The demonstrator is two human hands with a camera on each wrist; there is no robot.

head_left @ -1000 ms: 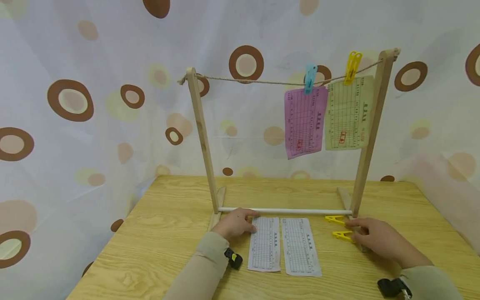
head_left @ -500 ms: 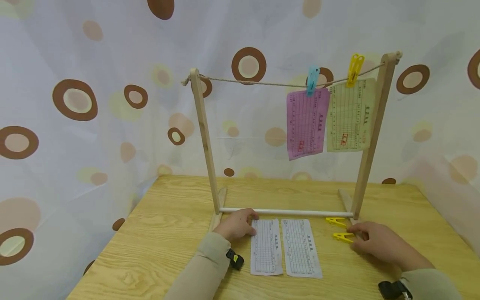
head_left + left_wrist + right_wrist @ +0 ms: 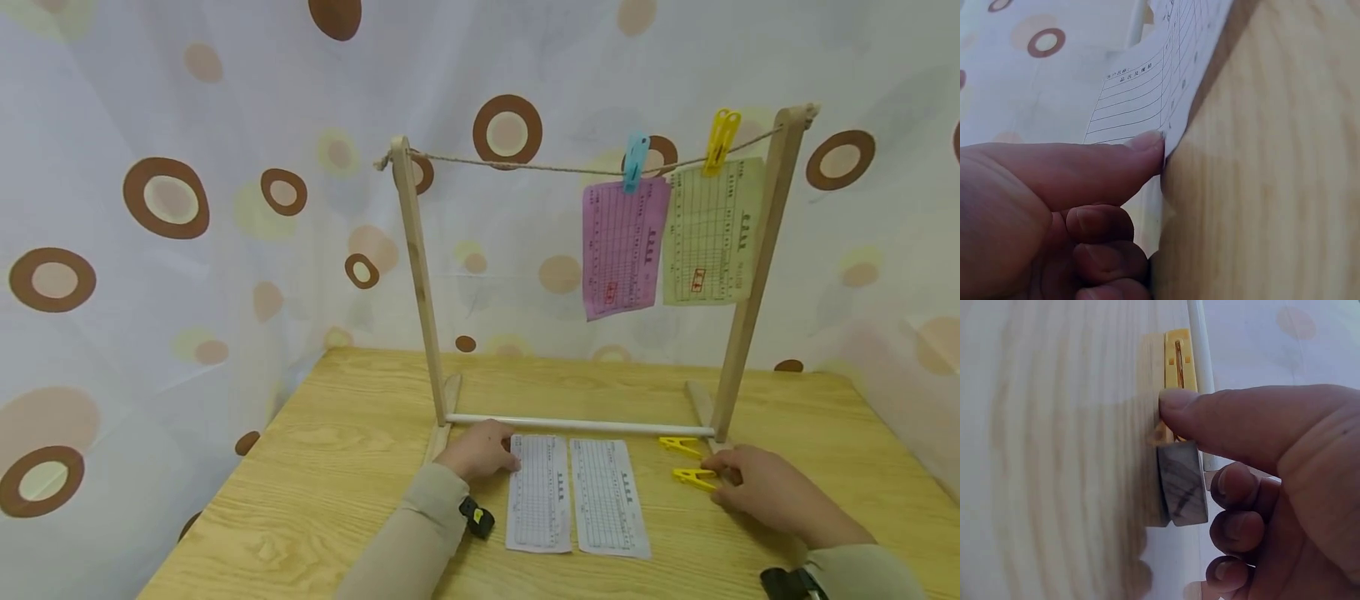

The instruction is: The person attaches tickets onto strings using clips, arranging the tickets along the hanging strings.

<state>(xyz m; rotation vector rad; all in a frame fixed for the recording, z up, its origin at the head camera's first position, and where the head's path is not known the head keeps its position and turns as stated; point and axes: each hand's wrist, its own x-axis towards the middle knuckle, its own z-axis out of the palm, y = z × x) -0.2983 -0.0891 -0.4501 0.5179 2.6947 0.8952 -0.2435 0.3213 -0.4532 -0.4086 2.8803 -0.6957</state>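
Note:
My left hand (image 3: 477, 450) pinches the upper left edge of a white printed form (image 3: 538, 500) on the table. In the left wrist view its thumb lies over the form's edge, other fingers curled beneath; the paper bends upward there. A second white form (image 3: 611, 500) lies flat to the right. My right hand (image 3: 757, 487) holds the handle end of the nearer yellow clothespin (image 3: 690, 477). In the right wrist view the thumb crosses a yellow clothespin (image 3: 1180, 359); the index finger is mostly hidden. Just beyond lies another yellow clothespin (image 3: 677, 444).
Behind the forms stands a wooden rack (image 3: 423, 283) with a white bottom bar (image 3: 577, 423) and a rope (image 3: 525, 165). A blue clothespin (image 3: 635, 162) holds a pink form (image 3: 622, 250) on it; yellow clothespins (image 3: 722, 142) hold a yellow-green form (image 3: 708, 242).
The head view has swung slightly left, so everything sits a little farther right. Both hands stay at about the same places by the left form and the yellow clothespins.

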